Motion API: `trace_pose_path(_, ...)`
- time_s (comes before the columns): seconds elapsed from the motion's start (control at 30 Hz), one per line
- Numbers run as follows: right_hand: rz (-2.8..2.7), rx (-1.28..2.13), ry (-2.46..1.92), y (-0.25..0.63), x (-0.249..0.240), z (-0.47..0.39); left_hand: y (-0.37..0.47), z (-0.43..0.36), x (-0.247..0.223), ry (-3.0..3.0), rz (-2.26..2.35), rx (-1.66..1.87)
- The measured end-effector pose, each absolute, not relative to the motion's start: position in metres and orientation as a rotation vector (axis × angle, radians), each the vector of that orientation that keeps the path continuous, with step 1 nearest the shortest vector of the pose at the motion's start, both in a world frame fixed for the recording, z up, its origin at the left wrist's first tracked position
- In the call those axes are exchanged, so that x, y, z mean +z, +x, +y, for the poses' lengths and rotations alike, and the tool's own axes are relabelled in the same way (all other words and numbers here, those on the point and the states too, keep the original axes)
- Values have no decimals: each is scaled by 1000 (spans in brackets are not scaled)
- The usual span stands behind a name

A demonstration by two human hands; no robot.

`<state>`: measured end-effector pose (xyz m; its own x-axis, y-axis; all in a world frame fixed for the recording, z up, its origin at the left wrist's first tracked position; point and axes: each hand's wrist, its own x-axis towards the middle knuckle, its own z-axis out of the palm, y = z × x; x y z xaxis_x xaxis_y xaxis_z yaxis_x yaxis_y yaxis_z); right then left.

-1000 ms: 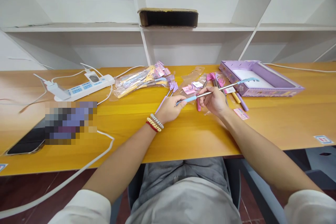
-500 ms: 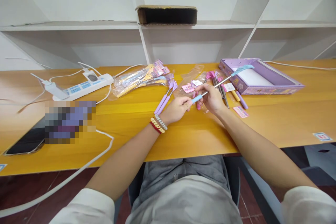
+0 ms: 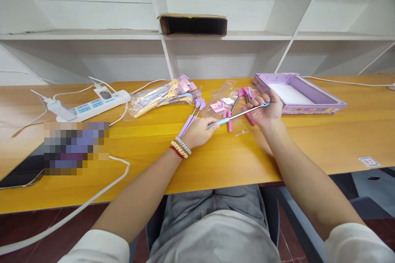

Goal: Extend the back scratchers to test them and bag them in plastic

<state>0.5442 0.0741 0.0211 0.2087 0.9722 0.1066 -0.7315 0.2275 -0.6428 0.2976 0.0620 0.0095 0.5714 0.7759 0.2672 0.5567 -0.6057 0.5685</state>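
A telescopic back scratcher [image 3: 243, 113] with a light blue handle and thin metal rod is held slantwise above the table. My left hand [image 3: 199, 132] pinches the end of its handle. My right hand [image 3: 270, 111] is turned palm up, its fingers curled around the blue head, which is mostly hidden. Below the rod lie pink back scratchers [image 3: 230, 122], partly covered by my right hand. Two purple back scratchers [image 3: 189, 121] rest beside my left hand. Pink label cards [image 3: 217, 107] and clear plastic wrapping [image 3: 226, 87] lie behind them.
A plastic bag of back scratchers [image 3: 163, 98] lies at the back. An open purple box [image 3: 317, 109] is at the right. On the left are a power strip [image 3: 92, 106] with cables and a phone [image 3: 23, 171]. A cardboard box [image 3: 193, 16] sits on the white shelf [image 3: 123, 35].
My right hand has slid along the rod from near the handle to the head, turning palm up. The rod tilts less now. My left hand has shifted slightly left, still on the handle.
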Motion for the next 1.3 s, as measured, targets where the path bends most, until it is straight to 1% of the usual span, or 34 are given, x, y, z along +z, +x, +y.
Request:
trace_pose_path(0.1,-573,1252,-519,542,21,73,298,59,10,2361,1033,706)
trace_pose_path(0.33,-570,1235,-621,529,12,78,295,64,1,2147,1026,873)
trace_pose_path(0.7,-612,1352,-528,506,-1,75,298,64,-2,2073,1065,908)
trace_pose_path(0.9,-699,1365,-500,506,5,71,303,64,2,1933,1002,886)
trace_pose_path(1.07,-742,1338,-602,517,20,69,298,66,15,1923,950,888)
trace_pose_path(1.2,-757,1233,-731,536,25,70,281,72,25,1923,981,858)
trace_pose_path(1.3,-1073,1131,-938,549,23,68,269,76,28,1960,1041,766)
